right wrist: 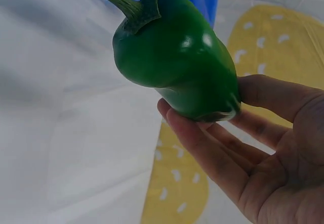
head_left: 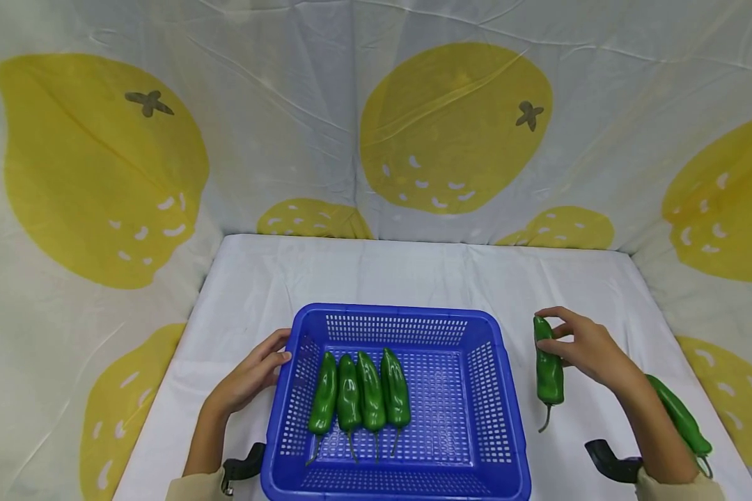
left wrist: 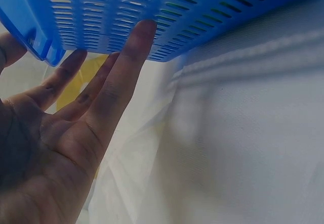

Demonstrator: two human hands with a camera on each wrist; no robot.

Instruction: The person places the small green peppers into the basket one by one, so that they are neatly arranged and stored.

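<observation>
At its left side, my left hand (head_left: 251,376) holds the blue plastic basket (head_left: 517,445). Its fingers (left wrist: 124,75) lie against the slotted outer wall in the left wrist view, with the thumb by the rim. My right hand (head_left: 592,348) pinches a green chili pepper (head_left: 549,376) between thumb and fingers, to the right of the basket. The pepper's stem points toward me; in the right wrist view the pepper (right wrist: 172,52) shows its stem end close up. Several green peppers (head_left: 370,393) lie side by side in the left half of the basket, stems toward me.
Another green pepper (head_left: 679,417) lies on the white cloth (head_left: 376,271) at the right, partly behind my right forearm. Lemon-print cloth (head_left: 454,129) hangs at the back and sides. Black wrist straps (head_left: 614,463) sit on both wrists.
</observation>
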